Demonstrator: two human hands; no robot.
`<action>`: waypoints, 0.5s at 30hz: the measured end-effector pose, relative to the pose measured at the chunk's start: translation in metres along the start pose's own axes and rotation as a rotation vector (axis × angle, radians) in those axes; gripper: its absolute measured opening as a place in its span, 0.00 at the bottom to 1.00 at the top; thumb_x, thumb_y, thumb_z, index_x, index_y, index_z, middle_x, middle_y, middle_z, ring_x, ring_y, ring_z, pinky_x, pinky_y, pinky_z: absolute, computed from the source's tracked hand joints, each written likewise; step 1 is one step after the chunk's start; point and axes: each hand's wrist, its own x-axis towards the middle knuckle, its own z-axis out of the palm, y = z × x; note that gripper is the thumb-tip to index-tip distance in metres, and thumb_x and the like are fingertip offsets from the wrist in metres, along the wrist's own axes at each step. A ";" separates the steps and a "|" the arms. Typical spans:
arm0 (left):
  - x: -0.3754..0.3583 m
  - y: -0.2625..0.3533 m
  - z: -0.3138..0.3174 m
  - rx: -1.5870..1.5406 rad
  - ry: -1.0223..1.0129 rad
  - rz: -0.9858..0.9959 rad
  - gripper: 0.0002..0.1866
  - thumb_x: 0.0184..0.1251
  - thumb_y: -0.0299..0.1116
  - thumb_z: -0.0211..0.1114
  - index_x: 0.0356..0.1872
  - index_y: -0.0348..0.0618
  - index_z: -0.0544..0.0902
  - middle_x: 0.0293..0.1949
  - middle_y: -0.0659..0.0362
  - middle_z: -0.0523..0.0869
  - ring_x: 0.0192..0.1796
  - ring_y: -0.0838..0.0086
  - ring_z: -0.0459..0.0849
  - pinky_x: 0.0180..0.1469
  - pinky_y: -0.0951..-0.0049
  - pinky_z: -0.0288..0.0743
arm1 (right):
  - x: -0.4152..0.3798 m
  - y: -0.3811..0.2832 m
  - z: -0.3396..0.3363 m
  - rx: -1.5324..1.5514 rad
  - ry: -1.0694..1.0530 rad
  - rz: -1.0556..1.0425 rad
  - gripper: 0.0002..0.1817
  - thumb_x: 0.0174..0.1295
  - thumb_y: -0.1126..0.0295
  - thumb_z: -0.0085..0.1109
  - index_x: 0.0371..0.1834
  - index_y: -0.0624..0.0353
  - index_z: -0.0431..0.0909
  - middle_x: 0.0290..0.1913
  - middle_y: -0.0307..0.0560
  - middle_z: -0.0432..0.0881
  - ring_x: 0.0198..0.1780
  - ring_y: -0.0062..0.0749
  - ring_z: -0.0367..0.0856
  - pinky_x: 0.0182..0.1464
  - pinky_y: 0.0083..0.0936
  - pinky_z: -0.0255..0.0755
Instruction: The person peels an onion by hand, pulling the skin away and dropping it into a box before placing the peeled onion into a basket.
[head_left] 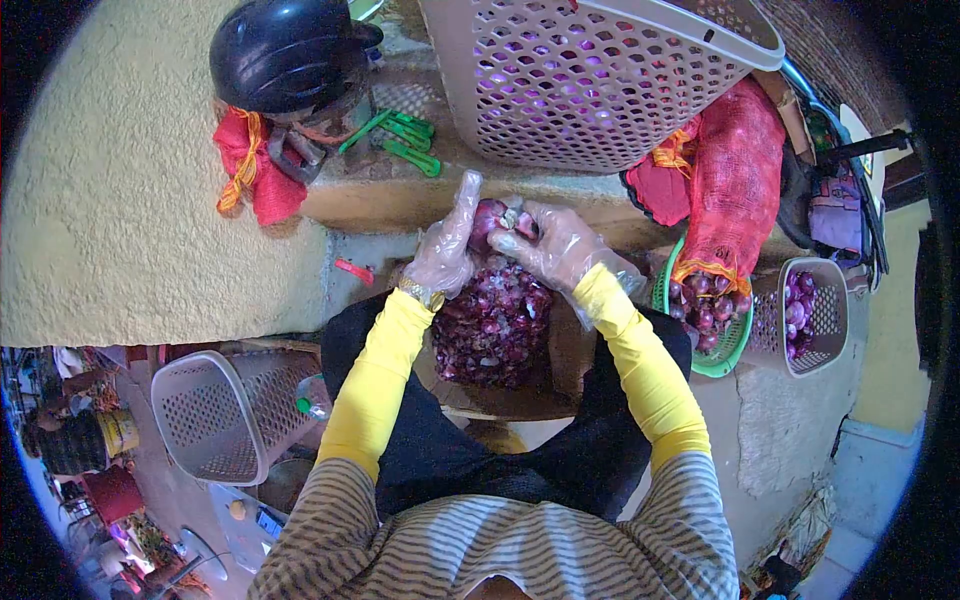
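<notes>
Above a heap of onion peels [492, 325], red onion [487, 222] gripped between gloved left hand [443, 252] and right hand [553, 248]

Both the left hand [443, 250] and the right hand [560, 245] were sheathed in thin, crinkled, glossy clear plastic gloves, and the red onion [490, 220] held between them was covered in smooth, shiny purple skin. The heap of onion peels [492, 325] was made up of dry, papery flakes, while the sleeves were knitted of matt yellow cloth. The perforated laundry basket [600, 80] was moulded in smooth pale plastic, the mesh sack [735, 180] was woven of coarse red netting, the helmet [285, 50] was finished in glossy black, and the wall [120, 200] was coated in rough yellow plaster.
</notes>
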 end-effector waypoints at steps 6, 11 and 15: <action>-0.013 -0.001 0.002 0.511 -0.040 0.371 0.35 0.76 0.57 0.56 0.72 0.39 0.70 0.53 0.55 0.88 0.52 0.66 0.89 0.55 0.66 0.84 | 0.002 0.004 0.003 0.078 -0.067 0.047 0.29 0.66 0.39 0.62 0.39 0.58 0.86 0.33 0.61 0.86 0.39 0.61 0.86 0.45 0.45 0.78; -0.016 -0.001 0.002 0.956 -0.045 0.777 0.40 0.78 0.68 0.45 0.66 0.39 0.79 0.58 0.55 0.87 0.56 0.67 0.88 0.59 0.67 0.83 | 0.004 0.003 0.004 0.005 -0.086 0.114 0.30 0.70 0.39 0.57 0.37 0.59 0.88 0.31 0.59 0.86 0.32 0.54 0.84 0.44 0.43 0.78; -0.026 0.017 0.013 0.834 -0.118 0.664 0.32 0.78 0.49 0.61 0.73 0.37 0.70 0.61 0.52 0.86 0.60 0.65 0.86 0.63 0.64 0.81 | 0.010 0.024 0.017 0.193 -0.157 0.066 0.27 0.79 0.48 0.51 0.41 0.62 0.87 0.35 0.41 0.88 0.36 0.23 0.79 0.46 0.32 0.77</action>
